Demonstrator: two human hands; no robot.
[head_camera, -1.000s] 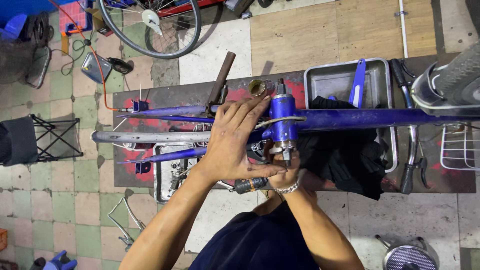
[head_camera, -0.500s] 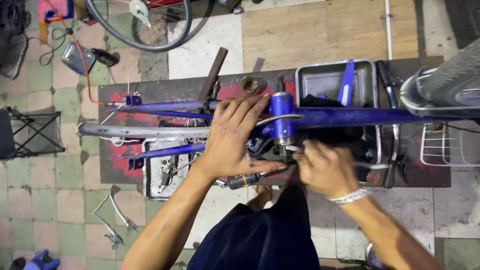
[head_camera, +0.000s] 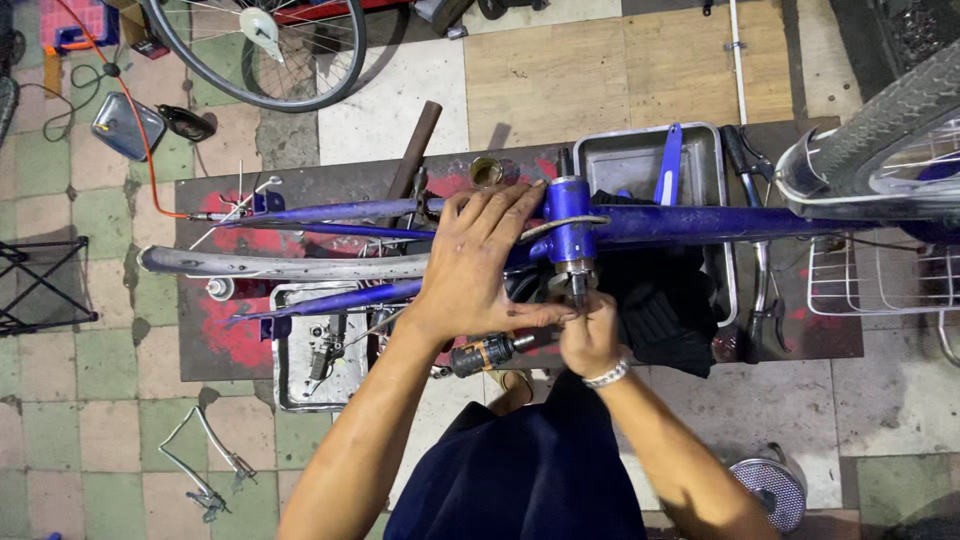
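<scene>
Workbench (head_camera: 800, 345) bearing blue bicycle frame (head_camera: 700, 222); checkered tile floor (head_camera: 80, 400).

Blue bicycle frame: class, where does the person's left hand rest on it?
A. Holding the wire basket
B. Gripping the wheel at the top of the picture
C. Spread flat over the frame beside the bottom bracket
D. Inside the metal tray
C: the left hand lies spread over the blue bicycle frame next to the bottom bracket, while the right hand works at the axle end below it.
</scene>
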